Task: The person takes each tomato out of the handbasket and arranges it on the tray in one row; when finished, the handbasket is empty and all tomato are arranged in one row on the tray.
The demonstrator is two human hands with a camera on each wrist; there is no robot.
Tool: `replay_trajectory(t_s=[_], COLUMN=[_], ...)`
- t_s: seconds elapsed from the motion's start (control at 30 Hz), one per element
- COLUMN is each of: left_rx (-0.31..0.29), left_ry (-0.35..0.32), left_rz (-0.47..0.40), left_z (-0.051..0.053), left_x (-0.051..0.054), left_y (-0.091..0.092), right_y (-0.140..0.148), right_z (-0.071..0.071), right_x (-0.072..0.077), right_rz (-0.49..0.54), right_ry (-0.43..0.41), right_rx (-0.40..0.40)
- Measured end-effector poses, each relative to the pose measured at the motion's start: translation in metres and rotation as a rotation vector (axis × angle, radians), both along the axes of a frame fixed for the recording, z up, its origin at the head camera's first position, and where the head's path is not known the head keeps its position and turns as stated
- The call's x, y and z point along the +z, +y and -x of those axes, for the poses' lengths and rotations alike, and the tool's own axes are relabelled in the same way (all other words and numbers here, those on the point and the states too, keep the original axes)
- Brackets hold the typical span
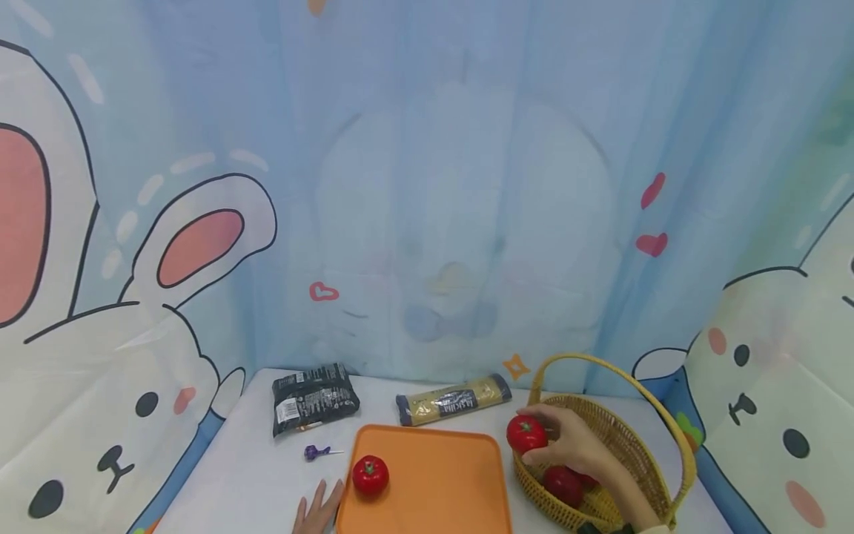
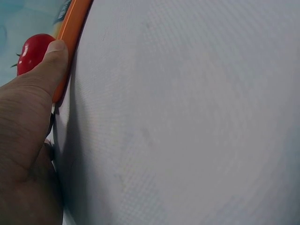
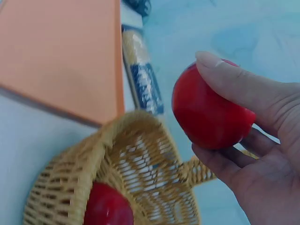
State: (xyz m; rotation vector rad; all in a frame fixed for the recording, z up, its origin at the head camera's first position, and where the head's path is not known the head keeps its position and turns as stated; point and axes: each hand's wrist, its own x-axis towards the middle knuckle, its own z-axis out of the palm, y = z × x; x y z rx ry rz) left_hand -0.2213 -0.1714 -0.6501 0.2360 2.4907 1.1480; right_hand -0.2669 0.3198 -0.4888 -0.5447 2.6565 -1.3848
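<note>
Red tomato [image 1: 523, 437], pinched in the right hand [image 1: 575, 445] right of the orange tray [image 1: 440, 482], by the basket [image 1: 630, 445]: likely light, firm, slick, best held round its widest sides. Left hand [image 1: 318, 512] at the tray's left edge, fingers straight, slightly parted. Count: two tomatoes, the second tomato [image 1: 369, 478] on the tray; basketed red fruit [image 1: 563, 486], one at least; one yellow packet [image 1: 454, 402] behind the tray, one black bag [image 1: 315, 398] and one lollipop [image 1: 312, 452] left of it.

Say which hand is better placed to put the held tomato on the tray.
Probably the right hand: it grips that tomato by the basket, beside the tray. The left hand lies at the tray's opposite edge.
</note>
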Motion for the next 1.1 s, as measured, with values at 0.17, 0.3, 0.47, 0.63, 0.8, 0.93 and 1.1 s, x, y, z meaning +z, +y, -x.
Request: replay_trajectory(t_s=[0.17, 0.3, 0.47, 0.63, 0.8, 0.93, 1.1], left_rx=[-0.001, 0.002, 0.005, 0.012, 0.005, 0.005, 0.008], left_ry=[-0.009, -0.015, 0.003, -0.012, -0.024, -0.033, -0.034], left_rz=[-0.007, -0.003, 0.004, 0.0, 0.009, 0.018, 0.02], left_z=[0.001, 0.001, 0.0, 0.003, 0.004, 0.005, 0.005], left_x=[-0.002, -0.001, 0.002, 0.001, -0.002, -0.003, -0.003], left_y=[-0.001, -0.001, -0.001, 0.0, -0.002, -0.002, -0.002], right_y=[-0.016, -0.03, -0.048, -0.065, -0.084, -0.1, -0.118], right_z=[-0.006, -0.008, -0.008, -0.005, -0.004, -0.004, -0.007], right_x=[0.007, 0.013, 0.018, 0.021, 0.017, 0.01, 0.002], right_rz=[0.042, 0.055, 0.06, 0.116, 0.159, 0.191, 0.21], right_ry=[0.027, 0.014, 0.034, 0.023, -0.009, -0.021, -0.014], right_rx=[0.037, 0.061, 0.095, 0.16, 0.195, 0.217, 0.213])
